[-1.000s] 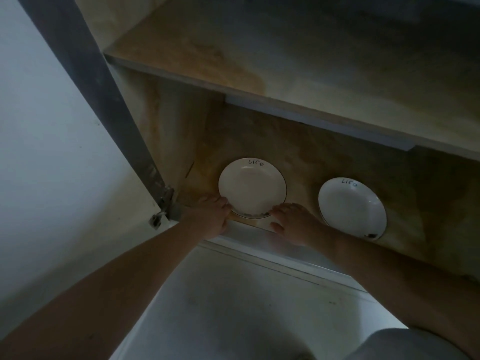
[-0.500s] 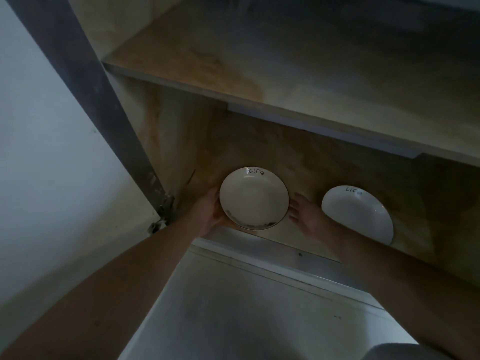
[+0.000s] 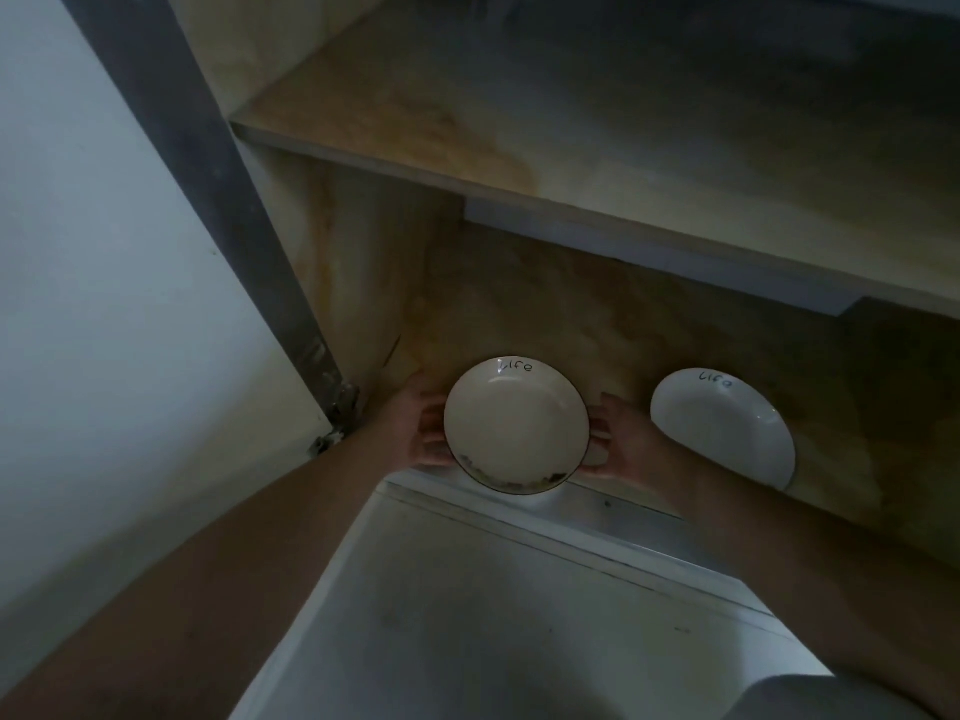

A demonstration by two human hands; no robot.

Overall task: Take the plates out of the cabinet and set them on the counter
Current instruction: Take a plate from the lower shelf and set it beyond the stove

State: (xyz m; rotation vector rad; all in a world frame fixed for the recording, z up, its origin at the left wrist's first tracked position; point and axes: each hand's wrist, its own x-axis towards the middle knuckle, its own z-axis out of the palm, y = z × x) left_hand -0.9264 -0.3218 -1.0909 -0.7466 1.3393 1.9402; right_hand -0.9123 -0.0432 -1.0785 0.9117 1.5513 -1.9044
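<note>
Resting between two hands at the front of the lower cabinet shelf is a cream plate with a thin dark rim, the word "Life" written near its far edge and a dark printed pattern along its near edge. Its near edge juts out past the shelf's front lip. Whether it is lifted clear of the shelf or just sliding on it, I cannot tell from where I stand.

The left hand grasps the plate at its left rim, fingers curled in under the edge. The right hand does the same on the right rim, fingers tucked against and under it. Both forearms reach up and in from below.

Just to the right of the right hand, a second plate, whiter and also marked "Life", lies on the same shelf, apart from the first plate and touched by neither hand.

An upper shelf of the same yellowish wood spans above. On the left stands the open cabinet door, pale on its face with a grey edge, and its metal hinge sits close beside the left wrist. Below the cabinet spreads a white counter, dim in the poor light.
</note>
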